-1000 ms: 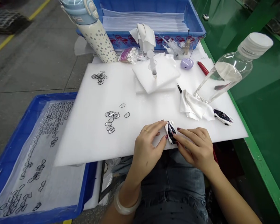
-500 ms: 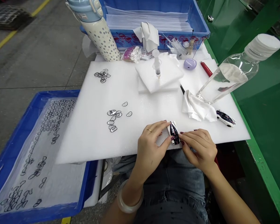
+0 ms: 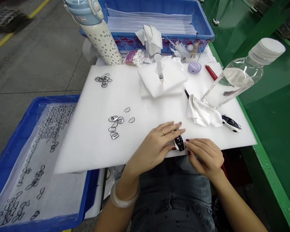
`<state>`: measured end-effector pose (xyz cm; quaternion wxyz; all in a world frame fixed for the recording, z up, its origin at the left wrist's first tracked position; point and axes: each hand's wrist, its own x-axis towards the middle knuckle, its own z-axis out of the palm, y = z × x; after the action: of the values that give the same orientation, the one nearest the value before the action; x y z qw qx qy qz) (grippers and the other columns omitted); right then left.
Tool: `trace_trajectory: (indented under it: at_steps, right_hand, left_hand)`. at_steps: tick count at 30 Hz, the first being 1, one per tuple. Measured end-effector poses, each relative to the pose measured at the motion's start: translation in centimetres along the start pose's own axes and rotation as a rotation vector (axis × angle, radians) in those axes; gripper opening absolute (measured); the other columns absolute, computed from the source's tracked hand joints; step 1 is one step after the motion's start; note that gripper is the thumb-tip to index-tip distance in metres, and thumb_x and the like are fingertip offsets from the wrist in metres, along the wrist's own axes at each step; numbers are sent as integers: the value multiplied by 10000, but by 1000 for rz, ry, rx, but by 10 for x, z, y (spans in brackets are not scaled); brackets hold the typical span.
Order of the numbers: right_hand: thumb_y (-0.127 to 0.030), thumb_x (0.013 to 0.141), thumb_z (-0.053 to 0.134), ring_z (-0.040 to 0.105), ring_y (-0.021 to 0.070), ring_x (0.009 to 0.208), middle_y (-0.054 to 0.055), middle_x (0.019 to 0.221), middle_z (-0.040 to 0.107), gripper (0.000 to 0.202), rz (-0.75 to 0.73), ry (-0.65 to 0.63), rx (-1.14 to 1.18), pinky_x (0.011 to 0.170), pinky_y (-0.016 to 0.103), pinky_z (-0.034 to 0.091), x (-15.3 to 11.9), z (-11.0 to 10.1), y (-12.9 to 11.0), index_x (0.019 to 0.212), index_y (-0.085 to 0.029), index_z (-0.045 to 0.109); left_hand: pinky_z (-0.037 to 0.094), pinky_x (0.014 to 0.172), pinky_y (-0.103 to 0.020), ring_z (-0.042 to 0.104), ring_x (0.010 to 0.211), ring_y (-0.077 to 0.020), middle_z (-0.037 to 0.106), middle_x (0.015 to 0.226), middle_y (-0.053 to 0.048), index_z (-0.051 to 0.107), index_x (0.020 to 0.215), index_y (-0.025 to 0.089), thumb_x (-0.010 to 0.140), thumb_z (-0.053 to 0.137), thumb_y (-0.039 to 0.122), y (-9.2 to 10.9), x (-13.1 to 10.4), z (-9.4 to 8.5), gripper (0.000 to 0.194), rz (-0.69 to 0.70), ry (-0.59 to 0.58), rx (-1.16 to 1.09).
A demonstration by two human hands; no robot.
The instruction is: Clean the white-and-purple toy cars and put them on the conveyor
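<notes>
A small black-and-white toy car (image 3: 179, 143) sits at the near edge of the white foam sheet (image 3: 87, 145). My left hand (image 3: 157, 141) reaches across it from the left: the fingers lie over its far end and the thumb is at its near left side. From the right, my right hand (image 3: 205, 156) has its bent fingertips against the car's right side. The car's far end is hidden under my left fingers. Several thin clear pieces with black outlines (image 3: 114, 126) lie to the left, with another cluster (image 3: 103, 80) farther back.
A second toy car (image 3: 231, 123) lies at right beside a white cloth (image 3: 203, 111) and a leaning clear bottle (image 3: 234, 80). A syringe (image 3: 159, 69) stands on small foam blocks (image 3: 147, 77). At left is a blue tray (image 3: 84, 199) of outlined pieces; a dotted flask (image 3: 99, 38) stands behind.
My left fingers have shifted from gripping the car's far left side to stretching over its far end, and the left wrist has moved left. The right hand stays at the car's side.
</notes>
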<state>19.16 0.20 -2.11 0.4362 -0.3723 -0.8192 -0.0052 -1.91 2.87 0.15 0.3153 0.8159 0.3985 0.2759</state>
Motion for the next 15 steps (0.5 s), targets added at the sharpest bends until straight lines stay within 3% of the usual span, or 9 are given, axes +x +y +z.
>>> trace_trajectory:
  at_steps: [3,6,15]
  right_hand:
    - [-62,826,626,740,212,807,71,917,769,359,-23,12,-22,666,332,633,-2,0,0,1152,-195,694]
    - [-73,825,626,744,215,819,80,909,768,345,-34,19,-12,664,324,639,-3,1,1,1144,-182,699]
    - [-73,802,622,740,203,799,59,918,766,371,-29,12,-30,642,308,637,-4,2,3,1138,-200,714]
  left_hand:
    - [517,994,-478,596,1159,-255,650,1242,-79,647,1195,238,869,707,205,-4,1,1,333,15,72,4]
    - [550,914,-428,630,1043,-238,665,1088,-66,679,1095,227,842,744,251,-3,-1,4,262,-31,169,-37]
    - [561,875,-413,641,996,-227,680,1035,-52,700,1048,240,850,726,223,-3,-1,5,200,-46,202,-49]
